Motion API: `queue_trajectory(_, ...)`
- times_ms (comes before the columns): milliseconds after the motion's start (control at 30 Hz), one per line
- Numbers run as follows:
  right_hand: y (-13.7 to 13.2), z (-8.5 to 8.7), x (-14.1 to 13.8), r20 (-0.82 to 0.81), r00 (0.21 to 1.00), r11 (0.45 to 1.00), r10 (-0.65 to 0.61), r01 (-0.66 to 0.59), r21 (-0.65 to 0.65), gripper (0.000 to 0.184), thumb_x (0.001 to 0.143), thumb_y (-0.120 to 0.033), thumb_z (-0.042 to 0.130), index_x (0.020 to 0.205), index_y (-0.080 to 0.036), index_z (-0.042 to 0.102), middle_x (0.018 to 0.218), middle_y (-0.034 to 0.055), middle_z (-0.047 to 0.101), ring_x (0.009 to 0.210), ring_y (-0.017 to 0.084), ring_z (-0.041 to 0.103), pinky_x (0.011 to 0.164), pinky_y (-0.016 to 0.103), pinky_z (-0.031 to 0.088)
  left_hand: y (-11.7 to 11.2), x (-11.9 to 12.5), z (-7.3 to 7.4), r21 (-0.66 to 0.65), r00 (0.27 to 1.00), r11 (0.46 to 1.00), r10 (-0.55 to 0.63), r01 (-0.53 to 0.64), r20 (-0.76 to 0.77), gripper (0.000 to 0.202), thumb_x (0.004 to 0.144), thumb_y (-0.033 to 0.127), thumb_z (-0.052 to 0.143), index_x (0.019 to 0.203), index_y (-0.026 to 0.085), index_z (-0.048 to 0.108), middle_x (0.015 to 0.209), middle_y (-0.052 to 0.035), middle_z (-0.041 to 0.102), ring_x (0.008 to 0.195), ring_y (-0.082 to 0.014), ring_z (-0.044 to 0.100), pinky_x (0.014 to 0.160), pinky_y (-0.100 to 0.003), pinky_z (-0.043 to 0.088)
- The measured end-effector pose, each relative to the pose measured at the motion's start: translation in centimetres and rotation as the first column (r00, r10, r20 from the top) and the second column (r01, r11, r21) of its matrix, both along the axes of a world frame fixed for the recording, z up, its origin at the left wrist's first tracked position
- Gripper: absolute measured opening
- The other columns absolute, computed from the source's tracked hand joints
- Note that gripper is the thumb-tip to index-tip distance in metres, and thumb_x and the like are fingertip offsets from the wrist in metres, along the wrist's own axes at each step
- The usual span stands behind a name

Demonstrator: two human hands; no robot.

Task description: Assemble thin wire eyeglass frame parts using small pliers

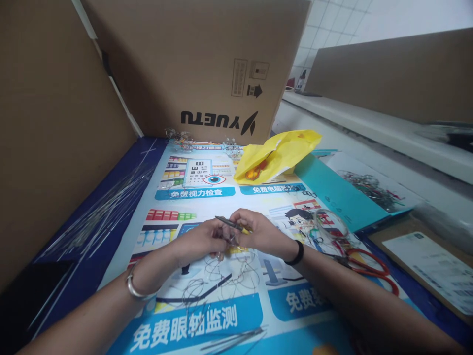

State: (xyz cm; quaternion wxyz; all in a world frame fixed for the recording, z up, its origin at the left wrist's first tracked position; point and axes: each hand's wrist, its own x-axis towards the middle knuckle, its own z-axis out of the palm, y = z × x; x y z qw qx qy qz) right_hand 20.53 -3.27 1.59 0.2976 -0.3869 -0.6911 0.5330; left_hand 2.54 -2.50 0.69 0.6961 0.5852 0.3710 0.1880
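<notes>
Both hands meet over the middle of a printed poster. My right hand (264,232), with a black band at its wrist, is closed round a slim dark pointed tool (229,223) with a yellow end; its exact kind is unclear. The tool's tip points left, over the fingers of my left hand (201,242). That hand, wearing a silver bangle, is closed in a pinch close to the right fingers. Something small and shiny shows between the hands, too fine to make out. Loops of thin wire (218,281) lie on the poster just below them.
A yellow bag (279,155) lies at the back, before a tall cardboard box (207,64). Red-handled scissors (369,264) and tangled wires are at the right. Straight wires (99,219) lie left. A teal folder (332,190) and wire pile (369,190) stand right. Dark strips (236,340) lie in front.
</notes>
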Motion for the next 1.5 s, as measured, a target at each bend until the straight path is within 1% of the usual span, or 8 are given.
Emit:
queue_trajectory(267, 0.7, 0.2, -0.6, 0.030, 0.998, 0.998, -0.058, 0.058, 0.012, 0.021, 0.067, -0.022, 0.063, 0.085, -0.018, 0.052, 0.074, -0.0021, 0.055, 0.067, 0.011, 0.051, 0.059, 0.023, 0.039, -0.3, 0.1, -0.6, -0.041, 0.977, 0.997, 0.077, -0.071, 0.199, 0.030, 0.064, 0.010, 0.057, 0.093, 0.014, 0.053, 0.072, 0.0018, 0.052, 0.053, -0.0064, 0.044, 0.047, -0.020, 0.037)
queue_trajectory(433, 0.8, 0.3, -0.6, 0.039, 0.996, 0.997, -0.080, 0.080, 0.018, 0.024, 0.065, -0.022, 0.065, 0.083, -0.018, 0.051, 0.074, -0.0030, 0.054, 0.067, 0.011, 0.049, 0.061, 0.023, 0.039, -0.5, 0.1, -0.7, -0.090, 0.961, 0.995, 0.058, -0.035, 0.270, 0.038, 0.063, 0.008, 0.060, 0.100, 0.013, 0.052, 0.071, 0.0016, 0.054, 0.053, -0.0060, 0.043, 0.047, -0.019, 0.033)
queue_trajectory(600, 0.8, -0.1, -0.5, 0.095, 0.990, 0.992, -0.103, 0.096, 0.082, 0.022, 0.069, -0.026, 0.065, 0.084, -0.018, 0.053, 0.075, -0.0021, 0.056, 0.070, 0.012, 0.052, 0.062, 0.023, 0.040, -0.6, 0.2, -0.4, -0.194, 0.951, 0.979, 0.114, -0.058, 0.287, 0.046, 0.061, 0.006, 0.065, 0.104, 0.014, 0.051, 0.082, -0.0021, 0.058, 0.064, -0.0089, 0.051, 0.054, -0.021, 0.037)
queue_trajectory(700, 0.7, -0.2, -0.6, 0.138, 0.985, 0.988, -0.107, 0.089, 0.127, 0.021, 0.072, -0.030, 0.064, 0.087, -0.019, 0.053, 0.078, -0.0010, 0.059, 0.072, 0.013, 0.055, 0.063, 0.024, 0.042, -0.5, 0.3, -0.2, -0.229, 0.941, 0.973, 0.102, -0.027, 0.322, 0.040, 0.060, 0.006, 0.067, 0.098, 0.012, 0.055, 0.080, -0.0032, 0.059, 0.068, -0.0110, 0.054, 0.060, -0.023, 0.040)
queue_trajectory(900, 0.6, -0.1, -1.0, 0.144, 0.985, 0.988, -0.096, 0.076, 0.136, 0.019, 0.075, -0.028, 0.062, 0.089, -0.019, 0.052, 0.082, 0.0004, 0.061, 0.075, 0.014, 0.057, 0.065, 0.025, 0.045, -0.6, 0.7, -0.3, -0.145, 0.953, 0.987, 0.106, -0.067, 0.285, 0.026, 0.060, 0.006, 0.064, 0.085, 0.010, 0.061, 0.065, -0.0005, 0.054, 0.054, -0.0073, 0.045, 0.048, -0.019, 0.033)
queue_trajectory(1167, 0.2, 0.3, -1.1, 0.096, 0.993, 0.994, -0.064, 0.055, 0.091, 0.019, 0.074, -0.026, 0.063, 0.087, -0.019, 0.052, 0.081, -0.0005, 0.062, 0.076, 0.013, 0.058, 0.066, 0.024, 0.046, -1.0, 1.1, 0.3, -0.127, 0.966, 0.986, 0.132, -0.106, 0.223, 0.017, 0.056, 0.007, 0.059, 0.073, 0.010, 0.060, 0.060, -0.0005, 0.052, 0.052, -0.0072, 0.044, 0.045, -0.018, 0.033)
queue_trajectory(1333, -0.1, 0.1, -1.2, 0.148, 0.979, 0.976, -0.139, 0.110, 0.189, 0.016, 0.072, -0.019, 0.061, 0.087, -0.020, 0.054, 0.083, -0.0011, 0.062, 0.076, 0.013, 0.058, 0.071, 0.025, 0.046, -1.0, 1.1, 0.0, -0.095, 0.981, 0.988, 0.133, -0.120, 0.142, 0.011, 0.056, 0.010, 0.058, 0.067, 0.010, 0.057, 0.056, 0.0006, 0.050, 0.046, -0.0066, 0.044, 0.042, -0.018, 0.034)
queue_trajectory(1500, -0.2, 0.3, -1.0, 0.161, 0.978, 0.970, -0.134, 0.096, 0.222, 0.018, 0.071, -0.016, 0.060, 0.088, -0.020, 0.054, 0.084, -0.0008, 0.062, 0.077, 0.013, 0.058, 0.071, 0.025, 0.046, -0.9, 0.9, -0.4, -0.065, 0.983, 0.992, 0.121, -0.112, 0.139, 0.016, 0.057, 0.009, 0.057, 0.073, 0.012, 0.055, 0.059, 0.0016, 0.051, 0.043, -0.0060, 0.046, 0.040, -0.018, 0.037)
